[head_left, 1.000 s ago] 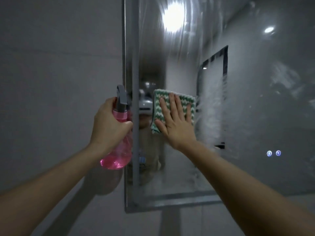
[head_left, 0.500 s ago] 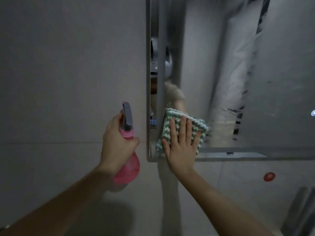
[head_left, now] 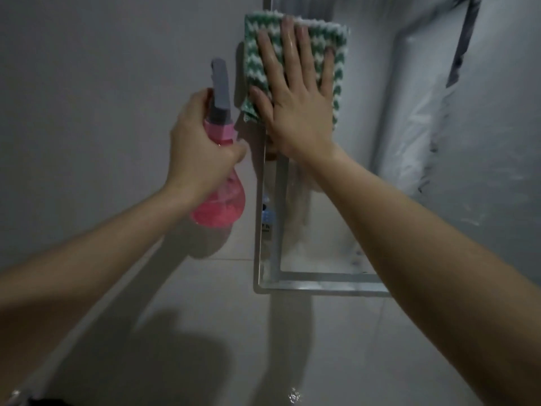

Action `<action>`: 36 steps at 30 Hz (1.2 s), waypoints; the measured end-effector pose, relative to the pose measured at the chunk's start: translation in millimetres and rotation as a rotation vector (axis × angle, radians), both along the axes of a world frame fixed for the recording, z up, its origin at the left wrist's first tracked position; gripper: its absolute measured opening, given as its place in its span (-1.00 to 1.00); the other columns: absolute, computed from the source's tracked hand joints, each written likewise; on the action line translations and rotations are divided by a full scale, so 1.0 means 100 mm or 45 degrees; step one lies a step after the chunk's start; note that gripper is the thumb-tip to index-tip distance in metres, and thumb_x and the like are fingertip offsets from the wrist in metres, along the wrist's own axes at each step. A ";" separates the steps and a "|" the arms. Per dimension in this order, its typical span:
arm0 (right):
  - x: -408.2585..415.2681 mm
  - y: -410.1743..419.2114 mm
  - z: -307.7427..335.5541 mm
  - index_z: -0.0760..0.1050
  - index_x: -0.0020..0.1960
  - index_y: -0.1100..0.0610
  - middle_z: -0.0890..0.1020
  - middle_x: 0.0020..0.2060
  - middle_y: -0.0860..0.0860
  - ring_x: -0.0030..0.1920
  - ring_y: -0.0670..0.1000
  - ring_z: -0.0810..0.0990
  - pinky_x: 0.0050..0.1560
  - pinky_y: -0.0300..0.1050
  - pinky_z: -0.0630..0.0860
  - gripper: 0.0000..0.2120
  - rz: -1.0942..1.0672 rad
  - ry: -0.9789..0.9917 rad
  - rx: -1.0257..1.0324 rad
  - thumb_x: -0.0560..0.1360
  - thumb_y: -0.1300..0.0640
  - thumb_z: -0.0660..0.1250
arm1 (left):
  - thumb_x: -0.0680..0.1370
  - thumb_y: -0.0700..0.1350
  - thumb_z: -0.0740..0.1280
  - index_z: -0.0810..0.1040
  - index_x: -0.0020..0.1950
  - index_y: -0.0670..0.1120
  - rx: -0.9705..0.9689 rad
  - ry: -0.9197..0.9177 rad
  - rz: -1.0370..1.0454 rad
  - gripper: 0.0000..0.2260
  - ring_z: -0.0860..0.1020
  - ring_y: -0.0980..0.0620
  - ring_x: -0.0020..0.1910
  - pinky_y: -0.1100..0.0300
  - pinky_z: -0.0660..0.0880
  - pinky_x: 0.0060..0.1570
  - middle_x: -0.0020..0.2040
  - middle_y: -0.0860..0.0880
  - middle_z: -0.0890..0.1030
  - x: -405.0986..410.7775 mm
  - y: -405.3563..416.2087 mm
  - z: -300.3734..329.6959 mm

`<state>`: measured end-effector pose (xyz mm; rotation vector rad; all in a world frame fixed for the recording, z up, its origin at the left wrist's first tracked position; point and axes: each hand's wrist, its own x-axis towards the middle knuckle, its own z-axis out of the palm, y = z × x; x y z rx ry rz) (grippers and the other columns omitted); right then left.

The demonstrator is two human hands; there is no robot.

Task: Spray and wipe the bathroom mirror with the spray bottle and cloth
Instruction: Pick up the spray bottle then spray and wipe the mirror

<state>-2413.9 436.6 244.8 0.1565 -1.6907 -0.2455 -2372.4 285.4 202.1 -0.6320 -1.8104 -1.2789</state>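
Both bare forearms reach up and forward from the bottom corners toward the wall. The left hand (head_left: 202,145) is wrapped around the neck of the bottle (head_left: 222,183), fingers curled in front of its pink collar; the round pink belly hangs below the fist and the grey spray head sticks up above it, tilted slightly. The bottle is held off the wall, just left of the mirror's edge, and throws a soft shadow on the tiles below.

Just right of it and a little higher, the right hand (head_left: 295,95) lies flat with fingers straight and spread, pressing the cloth (head_left: 336,63) against the mirror (head_left: 310,247) at its left edge. The cloth is green with white zigzags, folded into a rough square; it shows above the fingertips and on either side of the palm, its left side overlapping the mirror's edge.

Below the right wrist the glass looks streaky and wet down to the bottom left corner of the frame. Farther right the mirror shows dim grey reflections.
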 end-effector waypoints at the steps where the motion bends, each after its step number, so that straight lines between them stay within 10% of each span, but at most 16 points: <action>1: 0.01 0.00 0.04 0.18 0.51 0.06 0.22 0.48 0.15 0.49 0.14 0.16 0.45 0.20 -0.03 -0.46 -0.005 -0.004 0.016 0.61 -0.17 -0.04 | 0.31 -0.26 0.44 0.35 0.09 0.01 0.016 0.011 0.005 -0.55 0.50 -0.04 -0.08 0.17 0.49 -0.11 0.02 -0.06 0.50 0.01 -0.02 0.04; 17: 0.07 -0.06 -1.87 0.18 0.51 0.05 0.23 0.48 0.13 0.51 0.06 0.03 0.45 0.17 -0.13 -0.47 -0.044 -0.152 -0.153 0.59 -0.11 0.13 | 0.30 -0.36 0.45 0.40 0.29 -0.09 0.042 -0.304 -0.056 -0.40 0.50 0.04 0.09 0.31 0.42 0.07 0.15 -0.05 0.52 -0.08 -0.10 -1.46; 25: 0.10 -0.01 -3.05 -0.26 0.53 -0.02 -0.29 0.51 0.02 0.52 0.02 -0.23 0.47 0.15 -0.25 -0.31 -0.144 -0.273 -0.164 0.59 -0.15 0.07 | 0.23 -0.20 0.39 0.39 0.29 -0.33 -0.099 -0.209 -0.096 -0.36 0.52 -0.09 0.09 0.45 0.37 0.10 0.10 -0.22 0.54 -0.05 -0.09 -2.11; 28: 0.14 0.12 -3.34 -0.26 0.54 -0.03 -0.28 0.52 0.02 0.52 0.01 -0.22 0.47 0.13 -0.27 -0.18 -0.200 -0.313 -0.075 0.53 -0.11 0.23 | 0.23 -0.22 0.37 0.43 0.24 -0.31 -0.174 -0.145 -0.046 -0.42 0.55 -0.15 0.00 0.25 0.46 0.02 0.03 -0.20 0.55 0.03 0.00 -2.13; 36: 0.38 0.98 -2.82 0.08 0.53 -0.05 0.13 0.50 -0.02 0.51 -0.03 -0.06 0.47 0.08 -0.09 -0.48 -0.052 -0.285 0.202 0.62 -0.16 0.05 | 0.20 -0.21 0.34 0.40 0.01 0.01 0.020 -0.404 -0.057 -0.60 0.43 0.26 -0.33 0.49 0.34 -0.36 -0.24 0.12 0.45 0.39 0.71 -1.82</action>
